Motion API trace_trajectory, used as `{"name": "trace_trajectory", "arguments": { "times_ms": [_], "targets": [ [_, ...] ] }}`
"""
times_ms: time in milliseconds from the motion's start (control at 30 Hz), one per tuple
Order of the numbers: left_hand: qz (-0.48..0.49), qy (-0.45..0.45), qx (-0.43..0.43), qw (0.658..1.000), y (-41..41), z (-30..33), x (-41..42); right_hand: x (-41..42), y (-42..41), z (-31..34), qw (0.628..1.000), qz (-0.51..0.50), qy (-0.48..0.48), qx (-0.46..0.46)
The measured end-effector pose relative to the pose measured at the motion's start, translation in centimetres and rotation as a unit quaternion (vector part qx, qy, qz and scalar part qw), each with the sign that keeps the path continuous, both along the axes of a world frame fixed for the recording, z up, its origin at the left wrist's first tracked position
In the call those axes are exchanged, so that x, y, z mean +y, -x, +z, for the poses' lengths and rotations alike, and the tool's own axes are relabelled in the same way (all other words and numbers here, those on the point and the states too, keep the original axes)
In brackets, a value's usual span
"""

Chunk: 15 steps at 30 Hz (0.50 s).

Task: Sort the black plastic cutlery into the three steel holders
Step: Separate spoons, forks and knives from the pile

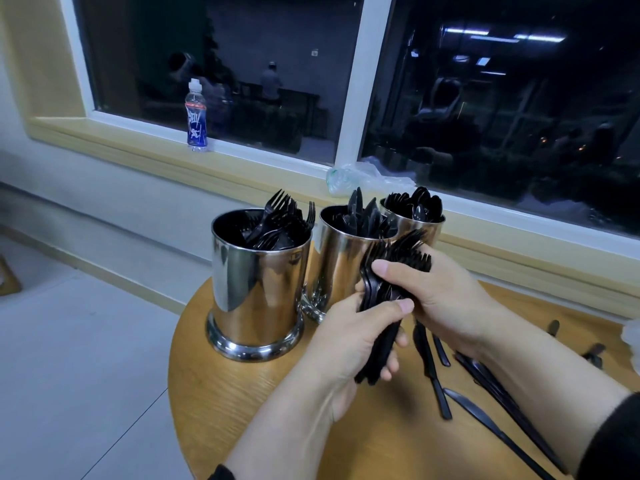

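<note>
While the bundle of forks [388, 292] sits squared between both hands above the middle of the round bench [214, 386], the left hand [349, 344] wraps the handles low down and the right hand [440, 292] curls over the tine ends, thumb across the top. The fork holder [258, 285] stands at the near left, with the knife holder [341, 258] and spoon holder [420, 225] farther right. Judging by that, the bundle should go left: keep the handles aligned, tip them downward, and lower them into the open side of the holder so no tines snag. Loose knives [485, 393] wait at the near right.
</note>
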<state>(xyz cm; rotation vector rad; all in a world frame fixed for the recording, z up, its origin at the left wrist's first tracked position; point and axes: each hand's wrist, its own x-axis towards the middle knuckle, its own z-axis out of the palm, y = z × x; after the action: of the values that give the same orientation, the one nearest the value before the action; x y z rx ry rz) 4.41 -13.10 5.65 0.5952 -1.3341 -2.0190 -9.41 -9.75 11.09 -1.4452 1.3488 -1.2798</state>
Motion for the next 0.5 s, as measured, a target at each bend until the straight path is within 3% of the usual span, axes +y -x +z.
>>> {"name": "trace_trajectory", "arguments": {
  "times_ms": [267,500],
  "targets": [
    [0.179,0.061,0.088,0.978,-3.0,1.1,-1.2,-2.5,-3.3,3.3,0.992,-0.105,0.069,0.017],
    [0.381,0.137,0.094,0.91,-7.9,1.2,-3.5,-4.9,-8.0,7.7,0.982,-0.135,0.133,0.006]
  ]
}}
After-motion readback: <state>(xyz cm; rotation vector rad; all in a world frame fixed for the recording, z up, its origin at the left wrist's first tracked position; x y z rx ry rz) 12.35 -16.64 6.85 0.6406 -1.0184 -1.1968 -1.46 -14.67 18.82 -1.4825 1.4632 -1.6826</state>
